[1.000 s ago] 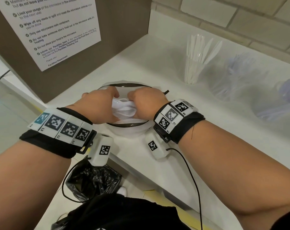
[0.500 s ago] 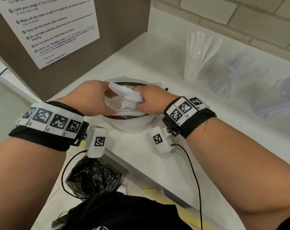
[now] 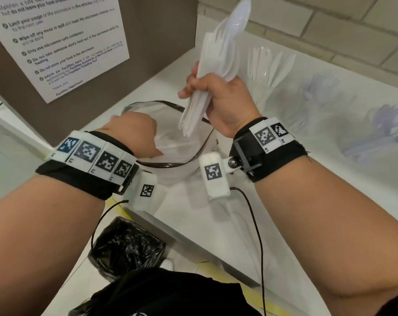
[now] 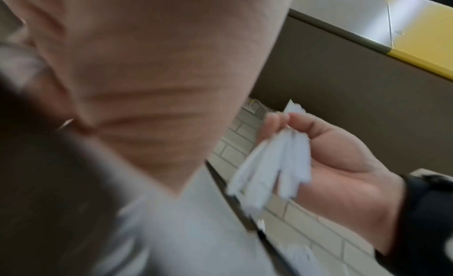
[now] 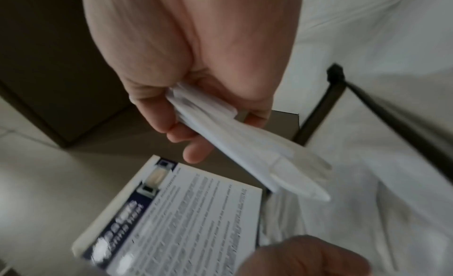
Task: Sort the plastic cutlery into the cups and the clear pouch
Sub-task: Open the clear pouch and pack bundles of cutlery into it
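My right hand (image 3: 202, 87) grips a bundle of white plastic cutlery (image 3: 218, 53) by the handles and holds it upright above the clear pouch (image 3: 170, 164). The black-rimmed pouch lies open on the white counter. My left hand (image 3: 134, 131) sits at the pouch's left rim with its fingers curled over the edge. In the left wrist view the cutlery handles (image 4: 274, 164) stick out below the right hand (image 4: 338, 154). The right wrist view shows the cutlery (image 5: 245, 144) fanning out from my fingers (image 5: 196, 154). A clear cup of white knives (image 3: 268, 67) stands behind the right hand.
Two more containers of pale cutlery (image 3: 318, 94) (image 3: 380, 131) stand blurred along the brick wall at the right. A brown panel with a printed notice (image 3: 56, 42) closes off the left. Below the counter's front edge is a bin with a black bag (image 3: 125, 247).
My right hand has pulled the bundle of cutlery up out of the pouch and raised it upright. The left hand has stayed at the pouch's rim.
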